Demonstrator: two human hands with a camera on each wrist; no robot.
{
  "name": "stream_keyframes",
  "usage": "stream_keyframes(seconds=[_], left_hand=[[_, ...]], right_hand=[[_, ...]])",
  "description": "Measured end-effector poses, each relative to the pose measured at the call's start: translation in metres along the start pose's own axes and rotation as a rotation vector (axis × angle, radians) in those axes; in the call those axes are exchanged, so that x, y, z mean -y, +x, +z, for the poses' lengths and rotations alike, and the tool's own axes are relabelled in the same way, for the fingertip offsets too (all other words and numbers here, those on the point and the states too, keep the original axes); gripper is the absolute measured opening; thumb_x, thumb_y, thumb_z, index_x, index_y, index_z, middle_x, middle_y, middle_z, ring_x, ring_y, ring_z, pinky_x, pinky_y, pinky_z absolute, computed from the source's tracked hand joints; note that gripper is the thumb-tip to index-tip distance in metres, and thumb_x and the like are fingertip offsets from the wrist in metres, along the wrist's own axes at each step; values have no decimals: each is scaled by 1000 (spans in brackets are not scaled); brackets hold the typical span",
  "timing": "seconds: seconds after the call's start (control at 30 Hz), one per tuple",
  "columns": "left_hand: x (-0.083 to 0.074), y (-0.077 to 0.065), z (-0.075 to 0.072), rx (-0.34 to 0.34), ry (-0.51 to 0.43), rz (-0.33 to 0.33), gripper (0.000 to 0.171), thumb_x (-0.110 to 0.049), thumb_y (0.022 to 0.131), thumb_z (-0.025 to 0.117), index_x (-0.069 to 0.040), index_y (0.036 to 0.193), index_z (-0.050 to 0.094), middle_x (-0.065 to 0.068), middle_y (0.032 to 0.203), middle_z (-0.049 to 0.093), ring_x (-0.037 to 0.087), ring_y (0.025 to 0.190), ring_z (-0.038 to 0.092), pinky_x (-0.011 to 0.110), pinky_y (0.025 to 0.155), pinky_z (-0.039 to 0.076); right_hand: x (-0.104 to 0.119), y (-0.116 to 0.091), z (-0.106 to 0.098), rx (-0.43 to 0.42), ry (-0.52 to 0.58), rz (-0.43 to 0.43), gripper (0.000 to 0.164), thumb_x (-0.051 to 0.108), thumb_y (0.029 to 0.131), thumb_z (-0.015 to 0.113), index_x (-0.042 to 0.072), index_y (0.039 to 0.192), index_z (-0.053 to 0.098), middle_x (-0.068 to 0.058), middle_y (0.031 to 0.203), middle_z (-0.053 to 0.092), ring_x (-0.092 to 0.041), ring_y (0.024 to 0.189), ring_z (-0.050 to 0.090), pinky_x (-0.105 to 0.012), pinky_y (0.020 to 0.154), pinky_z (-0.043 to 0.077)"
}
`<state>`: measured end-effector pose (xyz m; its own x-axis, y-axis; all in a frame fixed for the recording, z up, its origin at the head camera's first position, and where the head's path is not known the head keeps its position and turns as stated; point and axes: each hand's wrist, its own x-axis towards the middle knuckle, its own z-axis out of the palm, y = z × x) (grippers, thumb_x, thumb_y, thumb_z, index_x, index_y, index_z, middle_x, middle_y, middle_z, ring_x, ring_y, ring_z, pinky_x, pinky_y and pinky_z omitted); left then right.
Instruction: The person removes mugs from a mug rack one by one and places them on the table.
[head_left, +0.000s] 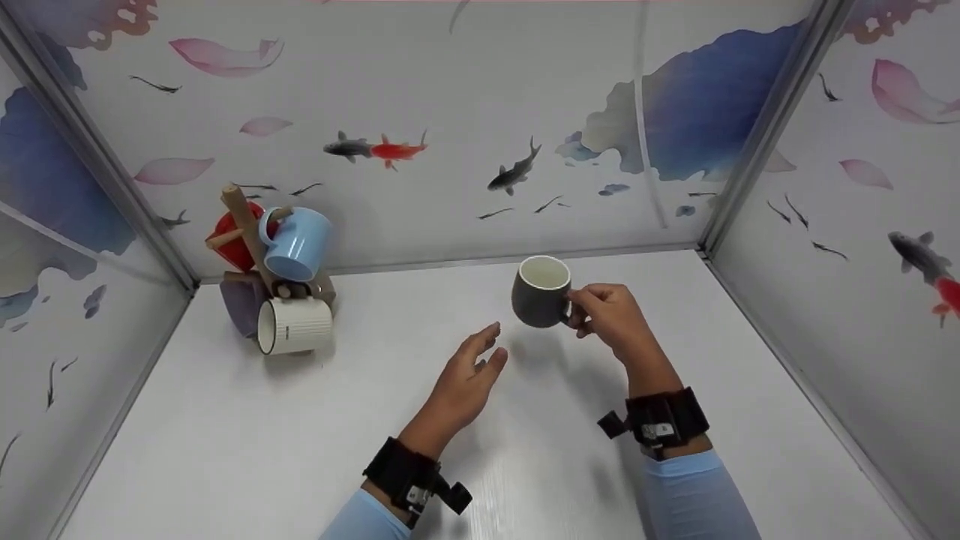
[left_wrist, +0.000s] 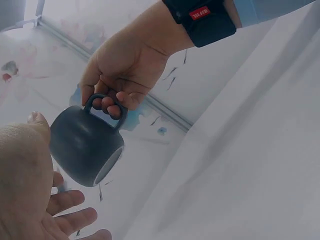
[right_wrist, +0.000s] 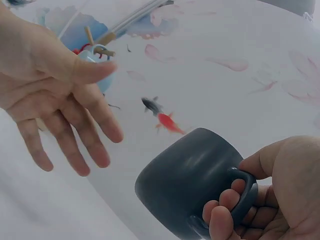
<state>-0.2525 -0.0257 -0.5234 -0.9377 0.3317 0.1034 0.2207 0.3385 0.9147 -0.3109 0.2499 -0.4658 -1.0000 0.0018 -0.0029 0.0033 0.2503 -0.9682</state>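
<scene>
A dark grey mug [head_left: 537,300] with a pale inside is held upright over the white table, its shadow falling below it. My right hand [head_left: 611,319] grips the mug by its handle, fingers curled through the loop as the right wrist view shows on the handle [right_wrist: 246,200]. To the left of the mug, my left hand [head_left: 466,379] is spread, fingers extended toward it and holding nothing. In the left wrist view the mug [left_wrist: 85,145] is just beyond the left fingers [left_wrist: 67,200].
A wooden mug tree [head_left: 241,214] stands at the back left, bearing a light blue mug [head_left: 298,244], a red mug [head_left: 234,238], a purple-grey mug [head_left: 241,306] and a white ribbed mug [head_left: 304,326]. Printed panels [head_left: 465,217] wall the table [head_left: 225,442] on three sides.
</scene>
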Motion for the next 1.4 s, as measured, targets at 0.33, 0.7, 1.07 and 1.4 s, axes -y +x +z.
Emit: stream_keyframes(seconds=[0.33,0.7,1.07,1.4], left_hand=[[4,-4,15,122,14,8,79,-67,117,45,-15,176,42,10,182,42,33,172,37,54,140,34],[5,-9,25,200,10,-12,78,-71,115,45,-21,175,44,7,183,41,29,173,35,51,140,35],[2,-11,39,258,38,-12,76,-72,116,43,-24,175,46,5,182,42,29,171,39,51,138,38],[-1,-15,47,314,43,-13,72,-70,117,41,-27,174,46,1,181,44,29,169,42,53,138,38]], right_hand=[[-33,14,-60,-169,-10,122,35,28,112,65,0,93,71,0,78,70,-14,80,70,-25,73,65],[-67,17,-112,-337,10,216,34,29,111,63,4,90,73,6,74,71,-9,75,68,-23,71,61],[-90,17,-135,-445,35,323,37,34,113,58,10,88,73,9,71,69,-9,75,63,-27,74,54],[-98,17,-150,-509,104,370,31,32,114,60,9,97,73,9,71,69,-6,72,67,-23,67,55]])
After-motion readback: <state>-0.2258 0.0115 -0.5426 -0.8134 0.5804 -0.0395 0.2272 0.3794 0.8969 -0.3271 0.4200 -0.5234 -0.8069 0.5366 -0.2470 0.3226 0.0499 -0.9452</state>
